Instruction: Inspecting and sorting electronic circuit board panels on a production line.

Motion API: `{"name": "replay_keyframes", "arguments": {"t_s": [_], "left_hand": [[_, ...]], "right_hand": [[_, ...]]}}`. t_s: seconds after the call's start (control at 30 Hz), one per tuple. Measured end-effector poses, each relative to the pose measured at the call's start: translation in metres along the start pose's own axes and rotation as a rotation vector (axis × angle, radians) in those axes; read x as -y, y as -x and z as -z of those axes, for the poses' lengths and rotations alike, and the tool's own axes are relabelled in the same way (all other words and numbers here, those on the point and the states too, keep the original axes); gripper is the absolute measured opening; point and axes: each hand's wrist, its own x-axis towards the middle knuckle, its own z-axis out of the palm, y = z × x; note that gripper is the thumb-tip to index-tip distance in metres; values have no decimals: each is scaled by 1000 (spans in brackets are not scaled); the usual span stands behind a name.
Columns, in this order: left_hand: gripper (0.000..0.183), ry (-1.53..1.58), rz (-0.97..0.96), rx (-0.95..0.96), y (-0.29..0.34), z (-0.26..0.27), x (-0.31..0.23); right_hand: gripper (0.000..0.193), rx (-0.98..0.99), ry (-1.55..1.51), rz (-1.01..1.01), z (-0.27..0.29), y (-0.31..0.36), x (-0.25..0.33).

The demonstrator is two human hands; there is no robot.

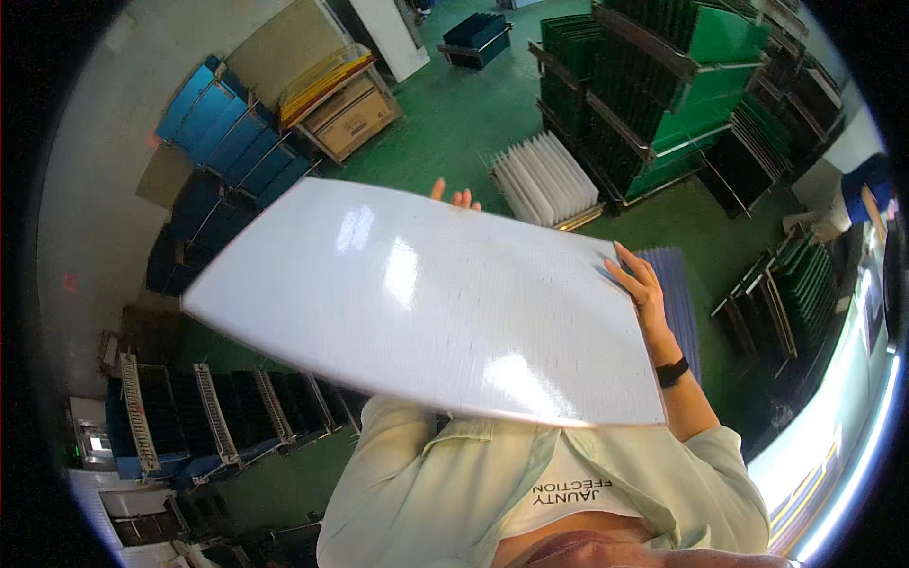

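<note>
A large white glossy rectangular panel lies across the middle of the view, tilted, with bright light reflections on its face. My left hand shows only its fingertips over the panel's far edge; the palm and forearm are hidden beneath it. At the right edge, my right hand grips the panel near its far right corner, fingers resting on the top face. A black band is around my right wrist. The panel's near edge is close to my light green shirt.
Stacked racks of green panels stand far right, beside a rack of upright white sheets. Blue bins and a cardboard box stand at left. Dark slotted racks are lower left. Another person's arm shows at far right.
</note>
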Motion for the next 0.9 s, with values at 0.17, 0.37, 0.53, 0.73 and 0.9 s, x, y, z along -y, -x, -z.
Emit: {"name": "replay_keyframes", "arguments": {"t_s": [0.17,0.37,0.53,0.73,0.9], "left_hand": [[33,-81,-305,-85,-81,-21,-80],[44,-207,-566,-49,-223,-40,-183],[63,-105,-447,451,-322,-50,-259],[63,-269,-718,222,-312,-15,-354],[64,-446,-799,106,-361,8,-394]], "right_hand": [[58,-102,-566,-441,-59,-83,9],[74,544,-1307,-513,-94,-210,-35],[62,452,-1491,-806,-175,-374,-74],[55,538,-1369,-701,-208,-533,-91],[51,228,-1419,-656,-257,-640,-129]]}}
